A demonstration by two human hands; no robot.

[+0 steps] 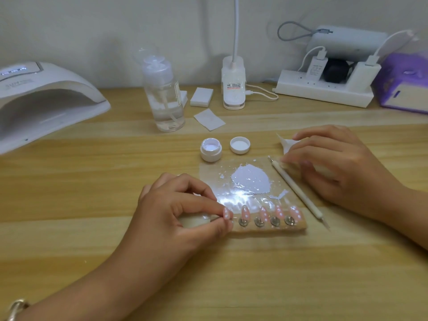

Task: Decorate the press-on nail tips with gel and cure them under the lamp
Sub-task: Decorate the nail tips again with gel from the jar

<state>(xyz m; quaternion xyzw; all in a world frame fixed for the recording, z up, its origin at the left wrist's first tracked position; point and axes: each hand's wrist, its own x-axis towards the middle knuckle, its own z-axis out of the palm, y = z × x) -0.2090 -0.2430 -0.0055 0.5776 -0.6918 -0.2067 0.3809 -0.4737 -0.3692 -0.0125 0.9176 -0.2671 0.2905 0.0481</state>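
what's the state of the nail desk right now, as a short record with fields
nail tips: five pink almond-shaped press-on nail tips with white dots, in a row on metal studs at the near edge of the tan board
left hand: pinches the leftmost tip
right hand: holds a crumpled white wipe at the board's far right corner
gel: white gel puddle on the film-covered board; small white gel pot open, its round white lid beside it
tool: white dotting pen lies on the board's right edge, unheld
lamp: white curing lamp far left, tips not under it
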